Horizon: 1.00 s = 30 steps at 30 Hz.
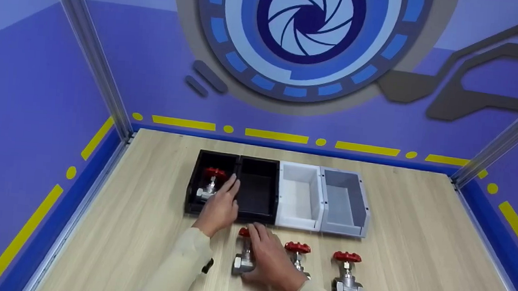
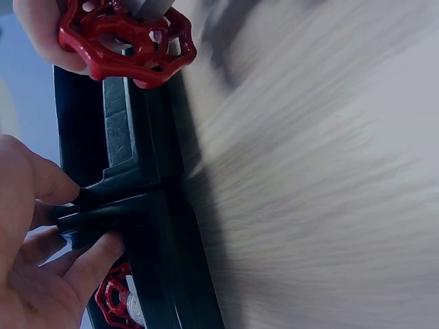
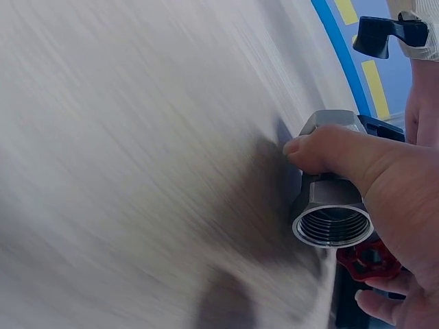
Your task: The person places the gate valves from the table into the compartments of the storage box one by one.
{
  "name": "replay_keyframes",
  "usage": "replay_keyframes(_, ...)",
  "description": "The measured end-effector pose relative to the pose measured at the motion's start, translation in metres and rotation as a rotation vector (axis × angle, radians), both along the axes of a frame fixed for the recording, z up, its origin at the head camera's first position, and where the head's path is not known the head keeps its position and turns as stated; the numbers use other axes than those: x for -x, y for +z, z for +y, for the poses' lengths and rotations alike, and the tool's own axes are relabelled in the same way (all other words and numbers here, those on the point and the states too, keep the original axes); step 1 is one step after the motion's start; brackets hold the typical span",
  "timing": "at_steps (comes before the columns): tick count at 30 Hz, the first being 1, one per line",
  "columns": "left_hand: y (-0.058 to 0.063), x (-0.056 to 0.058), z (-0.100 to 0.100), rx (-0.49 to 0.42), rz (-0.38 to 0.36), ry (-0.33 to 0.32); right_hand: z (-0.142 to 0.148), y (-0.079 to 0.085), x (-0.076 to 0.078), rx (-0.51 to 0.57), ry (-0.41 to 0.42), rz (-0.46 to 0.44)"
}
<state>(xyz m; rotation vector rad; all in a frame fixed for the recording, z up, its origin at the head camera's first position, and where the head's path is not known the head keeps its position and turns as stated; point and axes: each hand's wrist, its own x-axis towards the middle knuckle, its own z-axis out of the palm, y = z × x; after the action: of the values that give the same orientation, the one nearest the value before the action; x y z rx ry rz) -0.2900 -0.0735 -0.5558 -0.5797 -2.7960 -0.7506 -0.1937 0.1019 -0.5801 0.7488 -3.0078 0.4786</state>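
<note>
My left hand (image 1: 221, 209) is at the two joined black bins, its thumb and fingers pinching the adjoining walls (image 2: 116, 209) from both sides. Inside the left black bin (image 1: 193, 182) lies a gate valve (image 1: 212, 183) with a red handwheel, partly covered by that hand. My right hand (image 1: 273, 260) grips a second gate valve (image 1: 242, 263) in front of the bins. In the right wrist view the thumb lies across its metal body (image 3: 335, 195), whose threaded opening faces the camera. The fingers reach around near its red handwheel (image 3: 368, 260).
A white bin (image 1: 297, 222) and a grey bin (image 1: 345, 229) continue the row to the right. Two more gate valves stand on the wooden table (image 1: 408, 250): one valve (image 1: 298, 248) partly behind the right hand, another valve (image 1: 346, 282) farther right. Blue panels (image 1: 154, 72) enclose the table.
</note>
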Motion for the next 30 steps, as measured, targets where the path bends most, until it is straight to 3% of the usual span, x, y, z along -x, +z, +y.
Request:
replay_keyframes(6, -0.0002, 0.0001, 0.0003, -0.006, -0.003, 0.000, 0.0000, 0.0020, -0.0002, -0.018, -0.012, -0.005)
replay_keyframes(16, -0.0032, 0.0007, 0.0004, -0.013, 0.011, 0.000, 0.0008, 0.0073, 0.0002, -0.070, -0.014, 0.062)
replay_keyframes(30, -0.0020, 0.0002, 0.0013, -0.002, 0.036, 0.007, 0.0046, 0.0090, 0.0038, -0.049, -0.008, 0.104)
